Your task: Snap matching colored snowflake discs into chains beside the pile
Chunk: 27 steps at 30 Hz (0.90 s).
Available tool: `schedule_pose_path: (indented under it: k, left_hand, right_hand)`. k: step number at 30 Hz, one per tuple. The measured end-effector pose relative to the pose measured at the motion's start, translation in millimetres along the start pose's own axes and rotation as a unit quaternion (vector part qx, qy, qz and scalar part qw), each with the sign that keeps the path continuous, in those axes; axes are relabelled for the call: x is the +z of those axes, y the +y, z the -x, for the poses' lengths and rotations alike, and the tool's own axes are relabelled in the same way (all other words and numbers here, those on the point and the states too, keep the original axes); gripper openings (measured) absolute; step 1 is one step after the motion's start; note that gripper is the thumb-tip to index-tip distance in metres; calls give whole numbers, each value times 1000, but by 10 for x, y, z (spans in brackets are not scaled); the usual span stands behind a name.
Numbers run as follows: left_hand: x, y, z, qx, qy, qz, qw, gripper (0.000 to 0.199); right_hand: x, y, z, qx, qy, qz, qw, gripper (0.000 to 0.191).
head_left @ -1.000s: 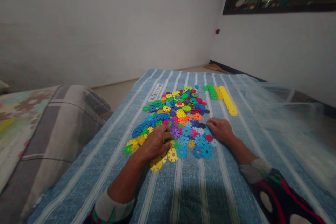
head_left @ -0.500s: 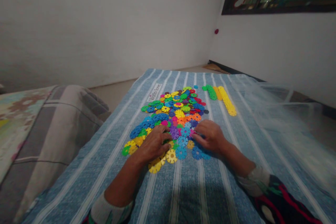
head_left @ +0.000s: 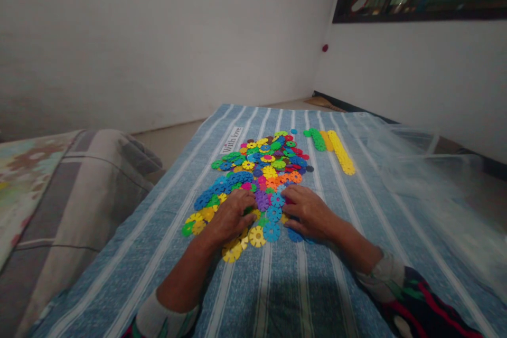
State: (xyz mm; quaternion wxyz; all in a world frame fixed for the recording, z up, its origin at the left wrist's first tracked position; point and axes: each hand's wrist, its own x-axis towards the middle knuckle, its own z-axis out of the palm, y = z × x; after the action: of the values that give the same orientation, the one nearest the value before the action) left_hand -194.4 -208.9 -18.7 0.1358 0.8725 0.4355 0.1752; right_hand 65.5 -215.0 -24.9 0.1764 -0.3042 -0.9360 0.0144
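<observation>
A heap of colourful notched plastic discs [head_left: 270, 171], shaped like snowflakes or gears, lies on the striped cloth. My left hand [head_left: 233, 215] rests on the heap's near left side, fingers bent and apart, above yellow discs [head_left: 257, 236]. Over the near right side is my right hand [head_left: 308, 212], palm down with its fingers spread across blue and yellow discs; its fingertips touch the pieces. Between the hands show a purple disc [head_left: 262, 200] and several light blue discs [head_left: 274, 214]. What lies right beneath the palms is hidden.
Right of the heap are overlapping rows of discs, one green [head_left: 317, 139] and one long yellow [head_left: 342, 154]. Clear plastic containers [head_left: 420, 169] stand along the right side. A draped grey striped cover [head_left: 99, 185] is at left.
My right hand has moved slightly left and its fingers have gone from pinched together to spread over the discs. The left hand has hardly moved.
</observation>
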Motion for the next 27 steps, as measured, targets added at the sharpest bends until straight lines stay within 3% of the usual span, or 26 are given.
schedule_pose_path:
  k: [11,20,27]
  left_hand:
    - [-6,14,-24,23,39,15,999,8]
    - [-55,57,-25,-11,51,96,994,10]
    - [-123,174,-16,-81,84,189,975,21]
  right_hand:
    - [87,31,15,9,43,-26,999,13]
    - [123,90,13,16,103,-112,988,15]
    - [44,11,-27,70,153,-235,957,17]
